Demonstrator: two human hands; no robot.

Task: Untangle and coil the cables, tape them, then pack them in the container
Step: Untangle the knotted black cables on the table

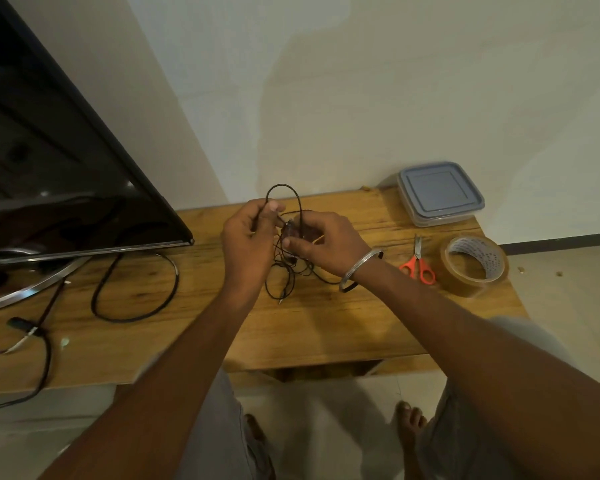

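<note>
Cables [282,185], black and tangled, held over wooden surface [326,327], centre. Left hand [246,244] fingers pinch the upright loop; right hand [328,245] fingers grip the knot. Lidded container [439,194], scissors [418,263], tape roll [473,266] lie to the right.

We get 1 wide-angle head cam only, looking fwd & down on the table [326,327] from close above, wall [361,81] at top.

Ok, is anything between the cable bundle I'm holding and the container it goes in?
Only the lid, which sits closed on the container. The table between it and the cables is bare; scissors and tape roll lie off to the right.
</note>
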